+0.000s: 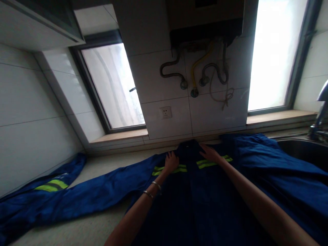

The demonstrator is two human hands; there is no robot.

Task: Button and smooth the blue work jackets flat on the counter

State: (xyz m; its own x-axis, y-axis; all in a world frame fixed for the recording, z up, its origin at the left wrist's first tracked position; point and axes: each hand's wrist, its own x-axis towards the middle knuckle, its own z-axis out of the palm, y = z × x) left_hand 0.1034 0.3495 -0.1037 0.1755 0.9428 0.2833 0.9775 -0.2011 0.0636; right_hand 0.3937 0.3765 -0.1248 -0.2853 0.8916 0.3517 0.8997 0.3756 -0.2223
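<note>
A dark blue work jacket (189, 205) with yellow-green and grey stripes across the chest lies spread on the counter, its collar toward the wall. One sleeve (102, 191) stretches far to the left. My left hand (172, 162) rests on the jacket beside the collar, fingers apart on the cloth. On the collar's other side, my right hand (210, 153) lies flat with fingers stretched out. Neither hand grips anything that shows. To the right, more folded blue cloth (276, 164) lies against the jacket.
Blue cloth with a yellow-green stripe (51, 185) lies along the left wall. A dark sink (304, 148) and a tap (321, 112) are at the right. Behind the counter (102, 164) stand a tiled wall with a socket (165, 112), hoses below a boxy appliance (205, 20), and two windows.
</note>
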